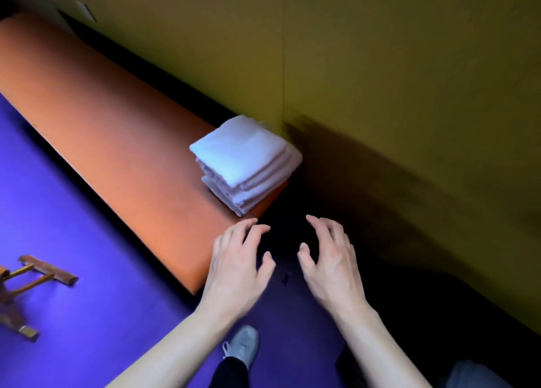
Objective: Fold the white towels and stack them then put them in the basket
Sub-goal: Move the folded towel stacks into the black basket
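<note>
A stack of several folded white towels (244,162) rests on the near right end of a long orange bench (96,118), close to the wall. My left hand (237,264) hovers just below the stack over the bench's corner, fingers spread and curled, holding nothing. My right hand (328,259) is beside it to the right over a dark shadowed patch, also spread and empty. Both hands are a short way from the towels and touch nothing. No basket is in view.
A yellow-green wall (380,65) runs behind the bench and to the right. Purple floor (73,226) lies left and below. A wooden stand's legs (32,282) poke in at the lower left. A grey shoe (244,343) stands on the floor between my arms.
</note>
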Demonstrator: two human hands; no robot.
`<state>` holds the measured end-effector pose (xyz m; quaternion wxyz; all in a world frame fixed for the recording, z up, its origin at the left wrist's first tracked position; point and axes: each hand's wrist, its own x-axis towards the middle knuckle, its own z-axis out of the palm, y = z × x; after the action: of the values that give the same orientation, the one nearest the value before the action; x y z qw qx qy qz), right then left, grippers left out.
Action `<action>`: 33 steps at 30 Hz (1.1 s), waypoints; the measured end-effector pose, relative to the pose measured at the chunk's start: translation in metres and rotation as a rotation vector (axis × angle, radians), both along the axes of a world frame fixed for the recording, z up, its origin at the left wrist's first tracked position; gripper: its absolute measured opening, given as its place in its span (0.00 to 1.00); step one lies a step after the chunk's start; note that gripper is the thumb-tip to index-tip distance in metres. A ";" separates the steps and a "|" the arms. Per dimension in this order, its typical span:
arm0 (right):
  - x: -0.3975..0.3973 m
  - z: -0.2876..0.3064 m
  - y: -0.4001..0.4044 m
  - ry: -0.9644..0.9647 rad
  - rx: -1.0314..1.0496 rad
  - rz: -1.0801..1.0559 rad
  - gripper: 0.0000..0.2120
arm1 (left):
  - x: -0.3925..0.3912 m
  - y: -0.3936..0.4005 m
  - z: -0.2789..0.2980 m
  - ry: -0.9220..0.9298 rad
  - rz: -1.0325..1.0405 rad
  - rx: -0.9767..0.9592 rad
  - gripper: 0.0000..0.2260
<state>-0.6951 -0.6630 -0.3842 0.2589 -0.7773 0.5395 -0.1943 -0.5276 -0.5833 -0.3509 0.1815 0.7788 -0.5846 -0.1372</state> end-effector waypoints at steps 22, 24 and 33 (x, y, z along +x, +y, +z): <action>0.226 -0.074 -0.132 -0.505 0.533 -0.507 0.34 | 0.263 -0.259 -0.083 0.386 -0.294 0.296 0.14; 0.218 -0.079 -0.141 -0.528 0.577 -0.485 0.36 | 0.262 -0.272 -0.081 0.598 -0.306 0.428 0.14; 0.209 -0.103 -0.135 -0.701 0.501 -0.435 0.38 | 0.263 -0.274 -0.102 1.059 -0.198 0.549 0.17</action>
<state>-0.4860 -0.7983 -0.4873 0.5577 -0.4477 0.6002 -0.3583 -0.2645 -0.8575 -0.4528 0.2266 0.5648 -0.4279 -0.6683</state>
